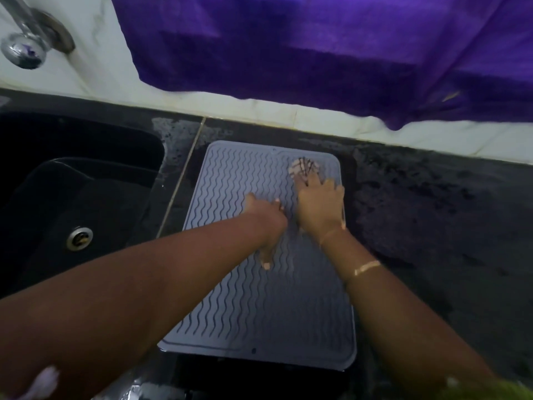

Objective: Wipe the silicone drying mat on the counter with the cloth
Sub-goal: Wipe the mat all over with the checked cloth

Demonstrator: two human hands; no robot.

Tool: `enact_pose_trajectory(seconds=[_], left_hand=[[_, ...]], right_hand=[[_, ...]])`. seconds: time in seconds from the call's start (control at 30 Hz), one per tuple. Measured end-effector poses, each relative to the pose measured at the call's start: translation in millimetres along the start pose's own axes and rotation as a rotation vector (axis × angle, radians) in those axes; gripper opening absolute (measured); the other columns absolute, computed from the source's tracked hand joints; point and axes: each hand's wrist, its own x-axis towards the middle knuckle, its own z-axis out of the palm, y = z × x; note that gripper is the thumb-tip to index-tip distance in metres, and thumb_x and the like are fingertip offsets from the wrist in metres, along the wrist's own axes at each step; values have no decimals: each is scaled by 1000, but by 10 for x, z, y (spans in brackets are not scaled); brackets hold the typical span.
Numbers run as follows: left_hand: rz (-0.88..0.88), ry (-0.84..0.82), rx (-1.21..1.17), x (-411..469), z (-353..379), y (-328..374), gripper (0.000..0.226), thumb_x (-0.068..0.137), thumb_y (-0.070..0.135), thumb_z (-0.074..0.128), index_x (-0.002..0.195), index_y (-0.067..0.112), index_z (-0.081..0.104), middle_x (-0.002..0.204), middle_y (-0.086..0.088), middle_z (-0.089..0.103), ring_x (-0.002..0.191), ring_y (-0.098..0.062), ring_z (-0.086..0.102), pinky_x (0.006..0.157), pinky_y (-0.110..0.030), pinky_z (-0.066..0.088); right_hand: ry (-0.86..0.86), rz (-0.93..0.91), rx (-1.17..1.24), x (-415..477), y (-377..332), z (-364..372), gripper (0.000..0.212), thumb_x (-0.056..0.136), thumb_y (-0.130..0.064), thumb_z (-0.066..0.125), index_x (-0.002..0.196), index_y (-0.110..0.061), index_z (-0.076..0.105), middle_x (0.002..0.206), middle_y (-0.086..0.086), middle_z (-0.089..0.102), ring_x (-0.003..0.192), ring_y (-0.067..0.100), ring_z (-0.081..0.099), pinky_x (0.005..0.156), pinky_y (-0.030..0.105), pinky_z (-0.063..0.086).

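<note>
A grey silicone drying mat (253, 307) with wavy ridges lies on the dark counter (432, 212), its near edge hanging over the counter's front. My right hand (318, 206) presses a small pale cloth with dark stripes (304, 167) onto the mat's far right corner; only the cloth's far part shows past my fingers. My left hand (266, 217) lies flat on the mat's middle, fingers spread, holding nothing.
A black sink (72, 197) with a metal drain (80, 238) sits left of the mat. A chrome tap (26, 47) is at the top left. A purple towel (331, 53) hangs over the white tiled wall behind the counter.
</note>
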Motion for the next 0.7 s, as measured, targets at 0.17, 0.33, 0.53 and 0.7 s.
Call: enact_pose_trajectory(seconds=[0.17, 0.33, 0.53, 0.7], left_hand=[[10, -24, 20, -11, -39, 47, 116, 72, 50, 75, 153, 11, 3, 160, -14, -8, 147, -35, 6, 116, -57, 10], [-14, -33, 38, 31, -13, 82, 125, 70, 49, 78, 152, 6, -6, 159, -18, -11, 146, -37, 6, 116, -55, 12], [-17, -26, 72, 26, -17, 85, 123, 70, 55, 75, 153, 10, -5, 159, -15, -9, 147, -33, 3, 116, -56, 11], [-5, 8, 30, 45, -2, 59, 120, 69, 51, 77, 153, 9, 2, 160, -16, -7, 147, -36, 7, 115, -57, 11]], right_hand=[[89, 95, -30, -416, -129, 145, 45, 78, -18, 65, 122, -20, 59, 122, 18, 57, 96, 39, 59, 76, 43, 47], [62, 119, 83, 198, -63, 73, 52, 88, -13, 54, 139, -13, 41, 140, 21, 38, 124, 41, 41, 93, 48, 41], [-14, 91, 150, 312, -20, -48, 57, 88, -13, 57, 141, -19, 40, 145, 20, 31, 129, 41, 37, 96, 51, 42], [31, 97, 82, -656, -202, 106, 52, 79, -17, 67, 129, -14, 52, 120, 20, 52, 104, 40, 56, 77, 44, 50]])
